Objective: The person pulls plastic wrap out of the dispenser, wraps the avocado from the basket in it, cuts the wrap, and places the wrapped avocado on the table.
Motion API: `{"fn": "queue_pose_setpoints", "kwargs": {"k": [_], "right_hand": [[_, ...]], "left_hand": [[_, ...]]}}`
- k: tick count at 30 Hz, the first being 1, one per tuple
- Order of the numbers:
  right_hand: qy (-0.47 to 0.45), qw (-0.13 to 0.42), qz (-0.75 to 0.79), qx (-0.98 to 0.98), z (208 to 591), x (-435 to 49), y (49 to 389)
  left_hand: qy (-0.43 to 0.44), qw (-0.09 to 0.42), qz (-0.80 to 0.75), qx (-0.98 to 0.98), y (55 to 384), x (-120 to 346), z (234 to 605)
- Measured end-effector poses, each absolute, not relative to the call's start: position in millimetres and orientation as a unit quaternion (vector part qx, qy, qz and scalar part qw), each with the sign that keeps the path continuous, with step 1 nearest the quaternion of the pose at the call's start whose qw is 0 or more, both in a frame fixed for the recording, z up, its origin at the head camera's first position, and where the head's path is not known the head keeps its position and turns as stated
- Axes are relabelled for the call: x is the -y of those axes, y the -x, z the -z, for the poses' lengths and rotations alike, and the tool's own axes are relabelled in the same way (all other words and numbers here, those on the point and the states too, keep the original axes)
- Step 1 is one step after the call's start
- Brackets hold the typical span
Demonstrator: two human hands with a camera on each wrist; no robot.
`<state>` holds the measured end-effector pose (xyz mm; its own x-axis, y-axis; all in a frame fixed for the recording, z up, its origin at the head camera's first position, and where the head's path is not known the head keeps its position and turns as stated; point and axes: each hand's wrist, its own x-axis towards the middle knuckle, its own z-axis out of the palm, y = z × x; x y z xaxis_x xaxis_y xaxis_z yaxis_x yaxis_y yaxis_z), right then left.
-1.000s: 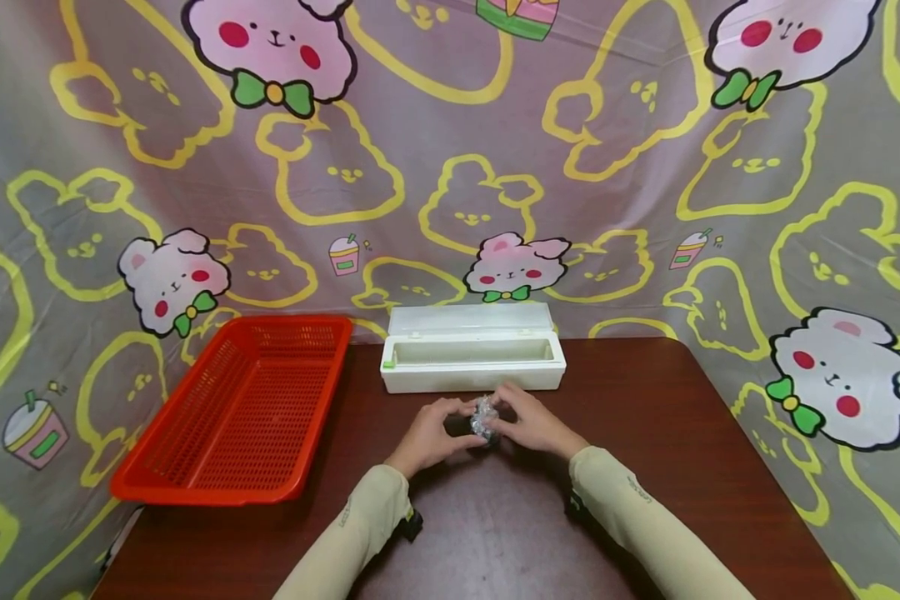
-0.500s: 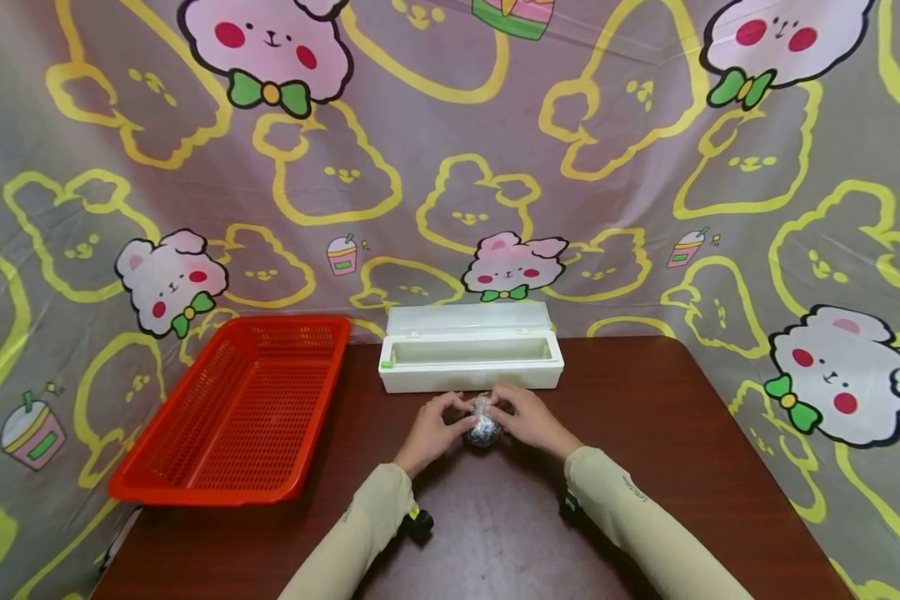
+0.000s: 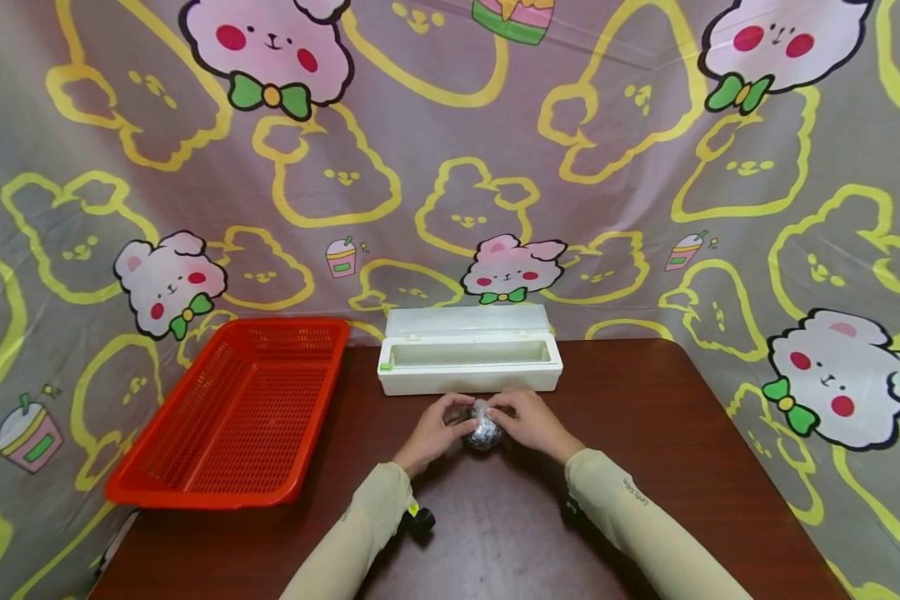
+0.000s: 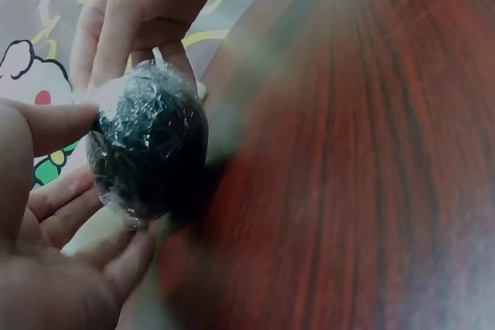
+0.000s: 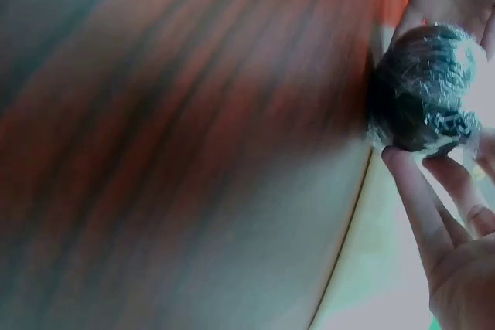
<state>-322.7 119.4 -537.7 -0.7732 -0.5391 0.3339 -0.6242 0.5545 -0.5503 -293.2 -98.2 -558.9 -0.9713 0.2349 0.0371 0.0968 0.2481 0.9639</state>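
A dark round thing wrapped in crinkled cling film is between my two hands over the middle of the table. From its left side, the thumb and fingers of my left hand grip it. My right hand holds it from the opposite side with bent fingers near its top. Up close in the left wrist view, shiny bunched film covers the upper part of the wrapped ball, with a loose tuft at its lower end. In the right wrist view, fingertips of my right hand touch the wrapped ball's edge.
Behind the hands stands a long white box with its lid raised and a hollow trough inside. A red plastic basket with perforated walls is at the left. A patterned cloth hangs along the brown table's back edge.
The wrapped ball has turned between the fingers, so its rounded side shows more than the bunched film did. Both hands stay at nearly the same place, fingers shifting slightly on it.
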Motion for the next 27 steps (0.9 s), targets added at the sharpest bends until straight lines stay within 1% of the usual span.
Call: {"fn": "queue_pose_setpoints", "kwargs": {"k": [5, 12, 17, 23, 27], "right_hand": [[-0.326, 0.036, -0.358, 0.874, 537, -119, 326], [-0.276, 0.005, -0.39, 0.879, 533, -110, 329], [-0.278, -0.016, -0.417, 0.865, 533, -106, 330], [-0.249, -0.042, -0.437, 0.863, 532, -103, 334], [-0.225, -0.039, -0.445, 0.866, 532, -100, 333]], "left_hand": [[-0.104, 0.078, -0.618, -0.775, 292, 100, 557], [-0.112, 0.092, -0.635, -0.759, 291, 101, 557], [-0.11, 0.102, -0.627, -0.765, 290, 104, 557], [-0.118, 0.079, -0.588, -0.796, 291, 106, 559], [-0.112, 0.066, -0.586, -0.8, 291, 106, 560]]}}
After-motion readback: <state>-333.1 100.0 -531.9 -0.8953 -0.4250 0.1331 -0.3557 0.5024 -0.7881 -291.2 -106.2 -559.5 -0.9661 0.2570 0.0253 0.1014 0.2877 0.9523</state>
